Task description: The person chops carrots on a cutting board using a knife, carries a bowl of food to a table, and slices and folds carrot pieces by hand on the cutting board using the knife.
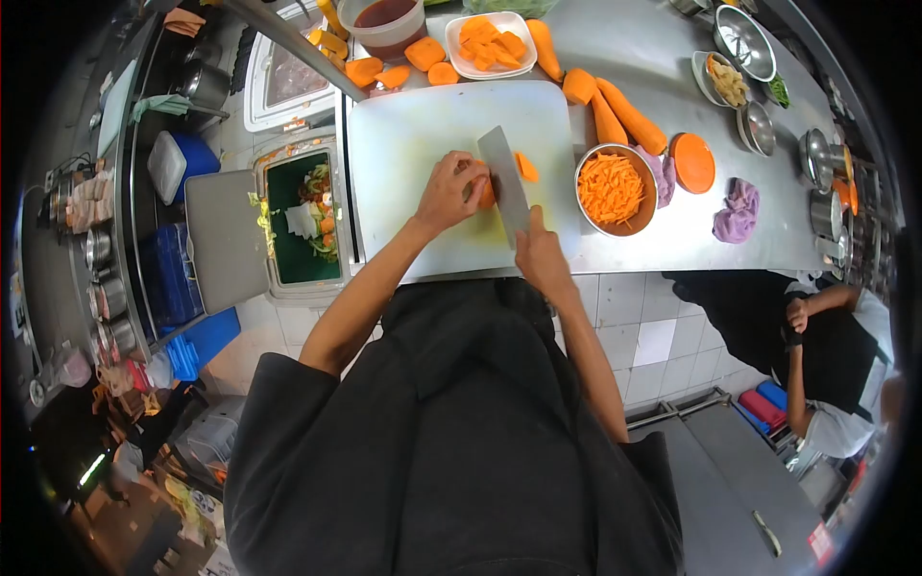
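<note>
Metal desk (691, 248) under it all, white board (403, 139) right below the fingers. Right hand (541, 254) has its fingers wrapped round a big knife (507, 187). Left hand's (448, 196) fingers are curled on a carrot chunk (487, 196), tucked at their tips; loose slice (525, 168) just across the blade from them.

Smooth metal cleaver (505, 182), matt plastic board (399, 144)

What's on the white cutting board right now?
On the board: the left hand holding a carrot piece, cleaver in right hand, a carrot slice right of the cleaver. Anything beneath hand or cleaver is hidden.
</note>
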Available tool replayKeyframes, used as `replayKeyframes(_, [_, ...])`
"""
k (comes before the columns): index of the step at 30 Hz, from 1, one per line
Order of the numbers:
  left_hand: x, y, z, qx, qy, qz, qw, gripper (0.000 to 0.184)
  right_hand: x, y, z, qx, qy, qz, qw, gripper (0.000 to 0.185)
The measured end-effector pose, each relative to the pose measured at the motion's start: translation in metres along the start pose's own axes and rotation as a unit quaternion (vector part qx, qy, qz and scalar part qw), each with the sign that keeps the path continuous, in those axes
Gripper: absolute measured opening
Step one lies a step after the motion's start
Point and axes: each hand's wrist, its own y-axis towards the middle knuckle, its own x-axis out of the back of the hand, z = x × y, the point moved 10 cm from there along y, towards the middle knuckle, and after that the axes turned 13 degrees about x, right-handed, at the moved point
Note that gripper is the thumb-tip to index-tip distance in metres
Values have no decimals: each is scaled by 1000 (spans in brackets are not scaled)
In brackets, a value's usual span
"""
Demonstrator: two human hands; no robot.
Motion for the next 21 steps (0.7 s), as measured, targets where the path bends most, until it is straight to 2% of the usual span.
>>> replayKeyframes(3, [3, 4, 8, 21, -20, 18, 999, 24, 21, -1, -11, 19, 34, -7, 999, 32])
replayKeyframes(5, [1, 2, 6, 9, 16, 89, 996, 25, 27, -8, -19, -20, 32, -15, 999, 36])
replayKeyframes(6, [6, 4, 4, 9, 18, 87, 996, 25, 29, -7, -16, -18, 32, -15, 999, 36])
replayKeyframes(8, [3, 4, -8, -49, 46, 141, 988, 30, 29, -8, -12, -35, 26, 10, 999, 31])
replayKeyframes(12, [-9, 19, -13, -94, 86, 157, 979, 38, 29, -8, -10, -29, 13, 2, 999, 31])
replayKeyframes(14, [-22, 29, 1, 22, 52, 217, 975, 43, 25, -7, -10, 0, 23, -12, 1000, 32])
replayKeyframes(15, [-23, 31, -4, 22, 52, 216, 975, 43, 23, -8, -13, 0, 23, -13, 1000, 32])
replayKeyframes(17, [-20, 35, 7, 120, 11, 194, 973, 45, 24, -8, -15, 9, 16, -27, 999, 35])
replayKeyframes(21, [-10, 30, 13, 150, -82, 176, 969, 46, 27, -7, -12, 7, 5, -25, 1000, 31])
